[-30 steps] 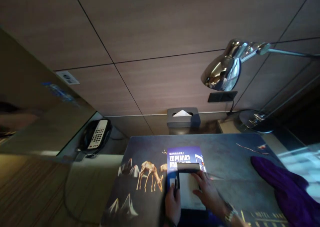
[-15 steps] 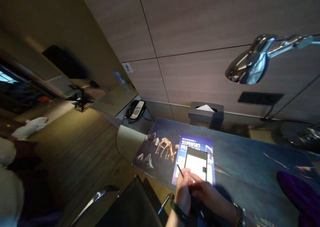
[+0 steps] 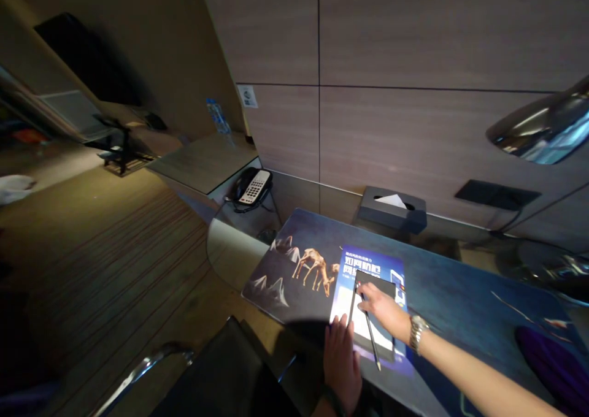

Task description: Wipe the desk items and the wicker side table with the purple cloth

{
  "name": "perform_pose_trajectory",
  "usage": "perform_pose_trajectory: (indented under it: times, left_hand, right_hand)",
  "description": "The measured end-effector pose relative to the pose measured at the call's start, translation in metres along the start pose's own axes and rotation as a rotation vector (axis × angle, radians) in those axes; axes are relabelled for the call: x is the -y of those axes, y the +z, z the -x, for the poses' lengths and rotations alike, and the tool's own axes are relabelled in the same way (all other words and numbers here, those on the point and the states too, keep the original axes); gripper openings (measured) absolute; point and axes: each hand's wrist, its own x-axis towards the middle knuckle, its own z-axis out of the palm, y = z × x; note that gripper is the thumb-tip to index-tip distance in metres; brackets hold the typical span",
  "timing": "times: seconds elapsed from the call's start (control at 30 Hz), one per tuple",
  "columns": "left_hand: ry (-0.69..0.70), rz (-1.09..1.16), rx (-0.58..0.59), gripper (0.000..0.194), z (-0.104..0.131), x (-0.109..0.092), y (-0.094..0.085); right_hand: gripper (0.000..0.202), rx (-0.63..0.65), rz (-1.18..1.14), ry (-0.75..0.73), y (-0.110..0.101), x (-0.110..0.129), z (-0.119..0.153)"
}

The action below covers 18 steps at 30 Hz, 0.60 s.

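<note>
A small notepad [image 3: 373,337] with a dark top band lies on a blue leaflet [image 3: 377,270] on the dark desk mat [image 3: 451,300]. My right hand [image 3: 385,309] rests over the notepad and holds a thin dark pen [image 3: 370,342], its point toward the pad's upper left. My left hand [image 3: 341,362] lies flat, fingers together, on the leaflet's near left edge beside the notepad. A watch [image 3: 416,331] sits on my right wrist.
A tissue box [image 3: 392,208] stands at the wall behind the mat. A desk phone [image 3: 251,187] sits to the left, a chrome lamp head [image 3: 543,129] hangs at the upper right, purple cloth [image 3: 552,362] lies at the right. A dark chair back [image 3: 221,380] is near me.
The view swung left and down. The pen went from my left hand to my right hand; my left hand now lies flat beside the notepad.
</note>
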Motion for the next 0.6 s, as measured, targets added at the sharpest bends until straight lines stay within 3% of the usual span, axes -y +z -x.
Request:
perform_pose_trajectory:
  times: [0.13,0.23,0.43,0.6]
  left_hand:
    - [0.106,-0.096,0.09,0.066,-0.011,0.03,-0.011]
    - [0.141,-0.087,0.179,0.069,-0.017,0.04,-0.026]
    - [0.11,-0.102,0.261,0.06,-0.02,0.031,-0.054]
    - [0.04,-0.142,0.158,0.064,-0.02,0.015,-0.052]
  right_hand:
    - [0.038,0.031,0.075,0.03,0.01,0.007,0.009]
    - [0.037,0.055,0.108,0.039,0.015,0.013,0.012]
    - [0.041,0.079,0.141,0.023,0.017,0.018,0.002]
    - [0.041,0.061,0.169,-0.034,0.015,0.017,-0.016]
